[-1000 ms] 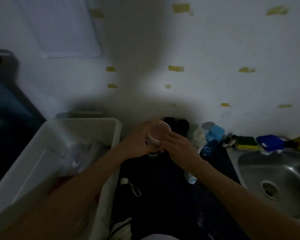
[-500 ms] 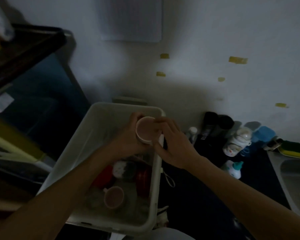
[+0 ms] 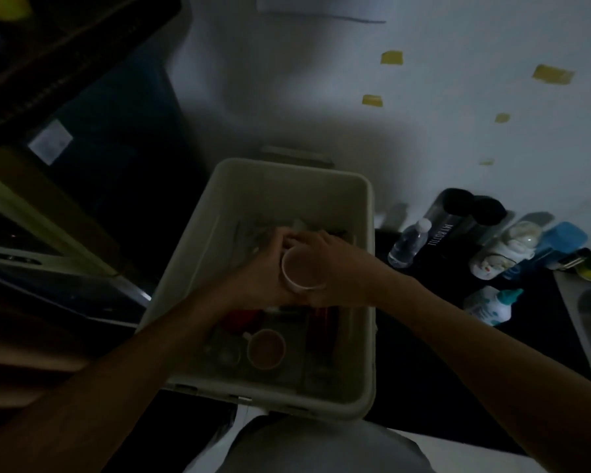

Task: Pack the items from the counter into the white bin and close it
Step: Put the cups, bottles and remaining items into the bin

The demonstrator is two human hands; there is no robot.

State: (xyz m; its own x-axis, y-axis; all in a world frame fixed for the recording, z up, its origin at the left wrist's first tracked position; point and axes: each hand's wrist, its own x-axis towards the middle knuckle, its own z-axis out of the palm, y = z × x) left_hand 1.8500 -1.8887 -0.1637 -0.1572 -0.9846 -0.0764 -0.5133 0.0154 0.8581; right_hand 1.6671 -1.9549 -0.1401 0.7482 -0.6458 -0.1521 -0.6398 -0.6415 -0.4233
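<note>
The paper cup [image 3: 299, 268] is held over the middle of the white bin [image 3: 370, 302], tipped on its side with the open mouth facing the camera. It's gripped from both sides: the left hand [image 3: 258, 273] has its fingers curled round 1 side and the right hand [image 3: 335, 268] has its fingers wrapped over the other, so both are clamped on the cup. The lighting is awful, so exact fingertip contact can't be made out.

For the drop-in, the cup is probably best turned upright and lowered into a gap rather than let go from up here. A 2nd cup [image 3: 266, 349] is already sat mouth-up near the front of the bin, so nesting into it might be worth a try to save room. A light squeeze is advised, since thin paper walls get crushed easily. Space should be kept for what's waiting on the counter [image 3: 423, 353]: the clear bottle [image 3: 408, 244], the black bottle [image 3: 447, 221] and a few more by the wall.
</note>
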